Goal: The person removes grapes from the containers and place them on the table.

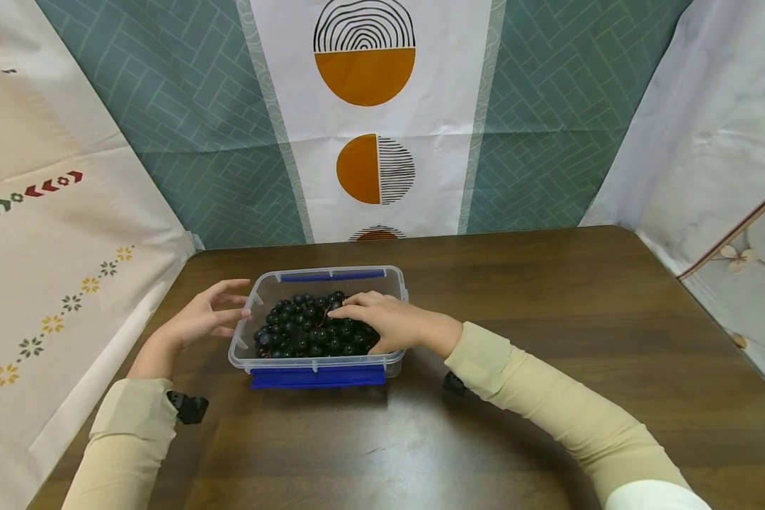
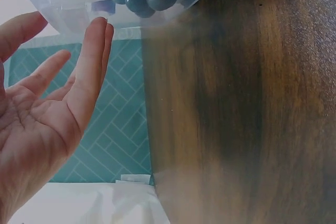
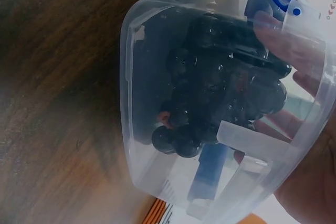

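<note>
Many grapes (image 1: 315, 336) | near-black, glossy, round | heaped in clear tub (image 1: 319, 363)

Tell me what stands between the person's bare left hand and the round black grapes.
A side wall of the clear rectangular plastic box separates the left hand from the round black grapes; the head view shows it.

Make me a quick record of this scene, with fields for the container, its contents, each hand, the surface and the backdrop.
Container: clear plastic box, no lid on it, blue clips along its long sides
Contents: heap of dark grapes
Left hand: left hand at the box's left end, fingers spread, contact unclear
Right hand: right hand over the box's right end, fingers at the grapes, grip unclear
Surface: brown table
Backdrop: green patterned cloth with a white panel of circle designs
</note>
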The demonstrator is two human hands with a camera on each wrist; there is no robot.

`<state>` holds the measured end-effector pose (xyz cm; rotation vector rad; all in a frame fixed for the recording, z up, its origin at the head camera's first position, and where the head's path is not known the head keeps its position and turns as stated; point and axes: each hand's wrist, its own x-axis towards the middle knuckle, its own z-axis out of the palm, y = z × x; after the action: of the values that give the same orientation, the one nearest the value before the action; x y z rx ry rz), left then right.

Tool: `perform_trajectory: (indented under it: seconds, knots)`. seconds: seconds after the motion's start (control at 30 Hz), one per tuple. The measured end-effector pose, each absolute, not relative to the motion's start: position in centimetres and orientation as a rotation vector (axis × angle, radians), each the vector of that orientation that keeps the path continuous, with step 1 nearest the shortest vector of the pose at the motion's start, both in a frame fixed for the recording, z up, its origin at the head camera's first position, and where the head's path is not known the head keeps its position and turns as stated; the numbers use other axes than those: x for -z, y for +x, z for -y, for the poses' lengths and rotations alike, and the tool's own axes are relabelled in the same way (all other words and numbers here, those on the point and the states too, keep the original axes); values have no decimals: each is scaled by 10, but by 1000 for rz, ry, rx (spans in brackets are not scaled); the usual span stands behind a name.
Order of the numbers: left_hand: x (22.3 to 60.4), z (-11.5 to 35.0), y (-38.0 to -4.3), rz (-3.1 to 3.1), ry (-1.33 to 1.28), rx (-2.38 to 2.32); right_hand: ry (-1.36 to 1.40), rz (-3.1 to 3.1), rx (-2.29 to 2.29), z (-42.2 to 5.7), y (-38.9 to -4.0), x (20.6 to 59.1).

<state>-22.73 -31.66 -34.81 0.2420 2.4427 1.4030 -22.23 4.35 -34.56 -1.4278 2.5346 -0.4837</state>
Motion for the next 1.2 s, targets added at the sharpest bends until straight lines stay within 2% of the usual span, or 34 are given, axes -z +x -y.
perform_trajectory:
  seconds: [1.2]
  knots:
    - [351,319,-228,-2337,247,-1474,-1281,-2536,224,-30,-224,343]
